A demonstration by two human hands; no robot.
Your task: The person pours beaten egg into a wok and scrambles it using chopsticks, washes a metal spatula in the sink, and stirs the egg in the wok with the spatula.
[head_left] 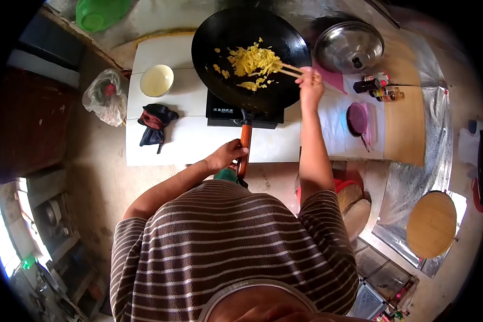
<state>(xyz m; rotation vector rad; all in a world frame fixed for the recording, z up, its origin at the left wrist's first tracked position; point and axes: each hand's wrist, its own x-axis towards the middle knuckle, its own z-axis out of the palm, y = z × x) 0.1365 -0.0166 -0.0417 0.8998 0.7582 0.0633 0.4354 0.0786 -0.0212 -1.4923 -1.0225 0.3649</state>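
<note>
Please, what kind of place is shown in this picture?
Probably a home kitchen: a black wok holding what looks like scrambled egg sits on a tabletop cooker, and a metal lid lies nearby.

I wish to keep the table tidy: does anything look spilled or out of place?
I see no spill; the yellow food sits inside the wok. Only the dark cloth beside the bowl seems slightly untidy: it lies bunched up, not folded.
</note>
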